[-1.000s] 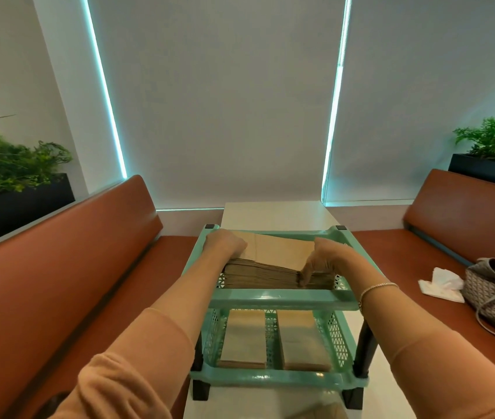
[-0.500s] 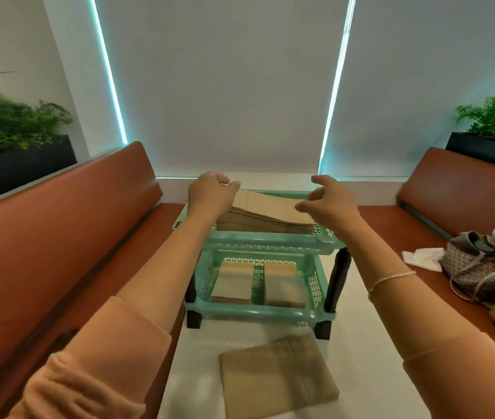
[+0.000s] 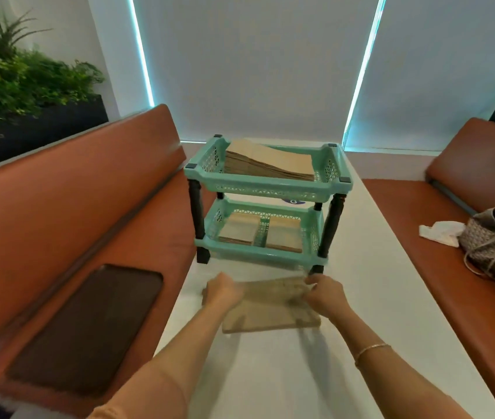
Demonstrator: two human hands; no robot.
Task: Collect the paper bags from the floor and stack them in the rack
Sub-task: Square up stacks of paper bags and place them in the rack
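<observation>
White table: bag stack btwn both hands (blurred).

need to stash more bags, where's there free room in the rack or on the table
Bare table lies right of the rack and nearer than the flat bag stack both hands touch. The lower shelf holds two piles; the top shelf is nearly full.
</observation>
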